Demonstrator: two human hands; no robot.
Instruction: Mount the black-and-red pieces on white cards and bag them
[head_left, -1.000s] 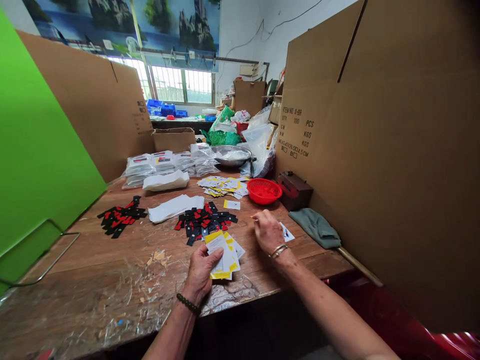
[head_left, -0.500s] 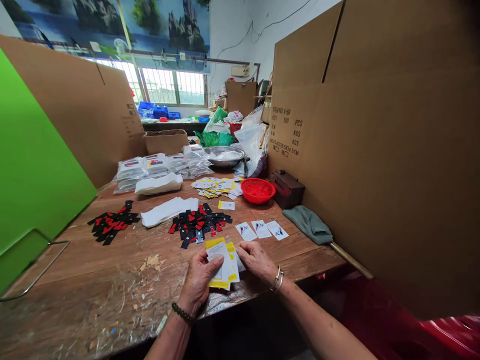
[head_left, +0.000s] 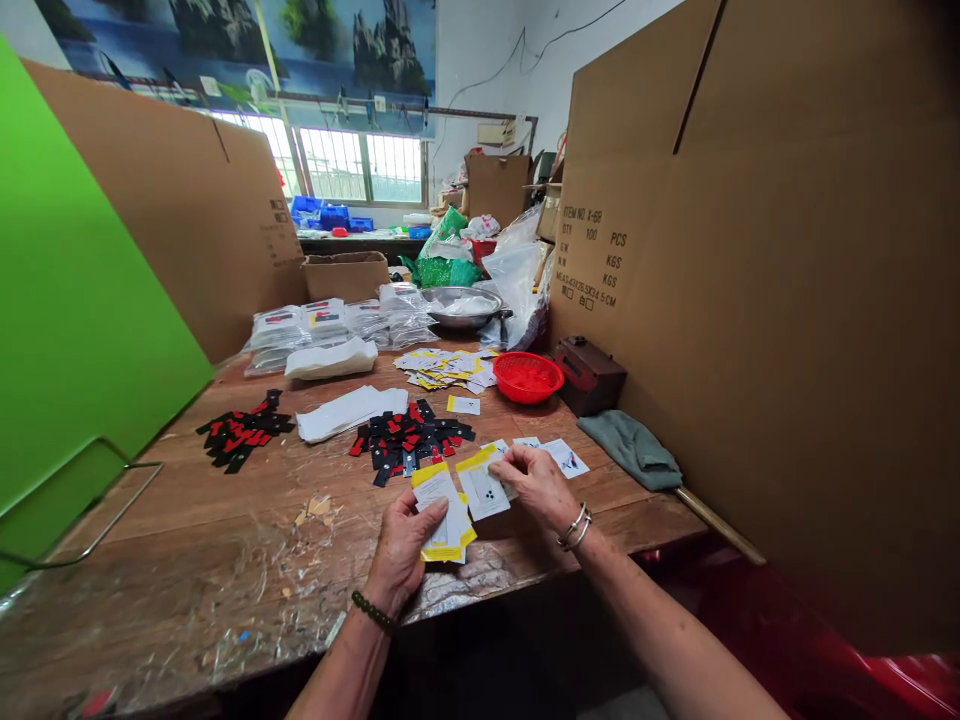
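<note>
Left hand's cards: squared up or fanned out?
Loosely fanned out: the cards in the left hand overlap at differing angles, with yellow edges jutting out unevenly.

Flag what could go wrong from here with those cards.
The fanned cards in the left hand overlap unevenly, so one might slip out. The right hand, pinching a single card, partly hides the laid-out cards and could nudge them. A dropped card might land among the black-and-red pieces nearby.

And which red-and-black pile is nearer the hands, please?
The right pile, just beyond the left hand; the other pile sits farther left.
</note>
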